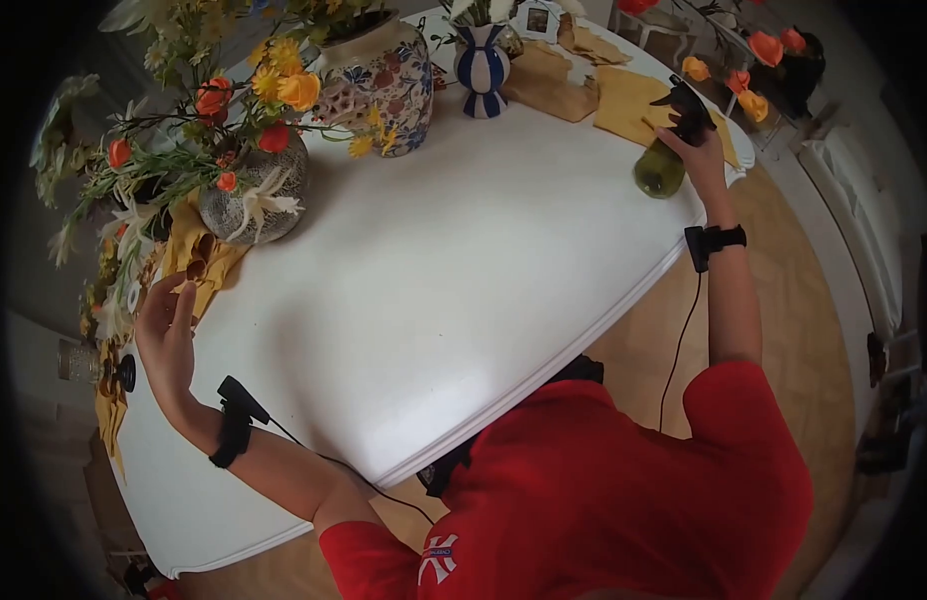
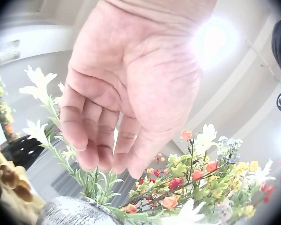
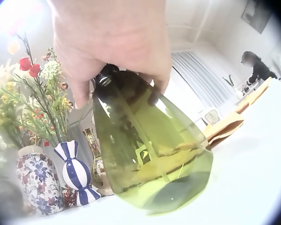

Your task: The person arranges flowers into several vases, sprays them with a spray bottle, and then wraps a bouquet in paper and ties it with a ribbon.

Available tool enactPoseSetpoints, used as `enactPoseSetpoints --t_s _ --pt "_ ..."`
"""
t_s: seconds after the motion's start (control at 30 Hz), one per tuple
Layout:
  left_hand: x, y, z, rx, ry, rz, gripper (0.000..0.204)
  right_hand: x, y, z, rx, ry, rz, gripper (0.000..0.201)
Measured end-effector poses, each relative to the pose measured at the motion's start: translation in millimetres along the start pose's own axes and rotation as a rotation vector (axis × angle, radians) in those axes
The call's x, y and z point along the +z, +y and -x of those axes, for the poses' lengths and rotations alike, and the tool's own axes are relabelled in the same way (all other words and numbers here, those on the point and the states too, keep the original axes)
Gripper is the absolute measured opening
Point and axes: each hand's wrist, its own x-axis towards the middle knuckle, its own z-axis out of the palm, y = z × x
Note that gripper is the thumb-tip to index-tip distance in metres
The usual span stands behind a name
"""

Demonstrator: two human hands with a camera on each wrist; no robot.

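Observation:
My right hand (image 1: 696,158) grips a green see-through spray bottle (image 1: 660,174) by its neck, just under the black spray head (image 1: 692,110). In the right wrist view the bottle (image 3: 154,154) tilts a little, with pale liquid low inside. My left hand (image 1: 170,340) holds nothing; its fingers are loosely bent over the table's left side. Near its fingertips lies a yellow cloth (image 1: 222,272), beside a grey textured vase (image 1: 224,212) of artificial flowers. The left wrist view shows the bare palm (image 2: 131,79) with flowers behind it.
On the white table (image 1: 414,280), a floral-patterned vase (image 1: 414,95) and a blue-and-white striped vase (image 1: 481,72) stand at the back. Folded tan cloths (image 1: 624,95) lie at the back right. Another person (image 3: 260,70) is far off. Cables hang from both wrist cameras.

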Motion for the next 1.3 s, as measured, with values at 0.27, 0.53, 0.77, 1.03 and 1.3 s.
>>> enactPoseSetpoints --t_s 0.27,0.53,0.77,1.03,1.3 --pt "-3.6 -2.0 0.2 0.009 -0.004 0.019 0.035 0.9 -27.6 13.1 -0.010 0.041 -0.037 0.070" --pt "-6.0 0.9 2.1 0.022 0.000 0.015 0.036 -5.3 5.0 -6.3 -0.007 -0.063 -0.086 0.029" --pt "-2.3 7.5 7.6 0.069 0.042 0.087 0.029 -12.1 37.8 -18.3 -0.097 -0.044 0.047 0.042" --pt "-3.3 9.4 9.0 -0.018 0.075 0.038 0.029 -20.5 38.4 10.2 0.039 0.025 -0.076 0.069" --pt "-10.9 -1.8 10.5 -0.115 0.111 -0.005 0.030 39.9 -87.2 98.6 0.173 -0.256 -0.229 0.043"
